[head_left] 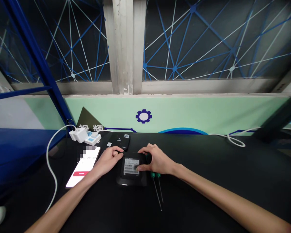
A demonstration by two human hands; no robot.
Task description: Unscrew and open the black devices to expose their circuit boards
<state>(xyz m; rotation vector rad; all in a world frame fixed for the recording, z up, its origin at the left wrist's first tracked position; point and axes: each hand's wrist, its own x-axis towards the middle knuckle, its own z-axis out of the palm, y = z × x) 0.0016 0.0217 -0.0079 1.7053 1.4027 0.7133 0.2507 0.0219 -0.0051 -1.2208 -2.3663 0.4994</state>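
A flat black electronic box [132, 180] with rounded corners and a white printed label [128, 166] lies on the dark tabletop in front of me. My left hand [109, 159] pinches its far left corner, thumb and index finger close together. Across its right side reaches my right hand [155, 159], thumb on the label's edge and fingers curled over the far edge. Just below that hand lie two screwdrivers [157, 191] with green handles, their shafts pointing toward me. The right hand partly covers the handles; a dark rounded piece [148, 158] shows under its palm.
A lit phone [83, 166] lies left of my left hand. Behind it sit a power strip [93, 138] and white charger [79, 134], with a cable [48, 152] looping left. A black device [118, 141] lies beyond the box. Another cable [235, 140] lies far right.
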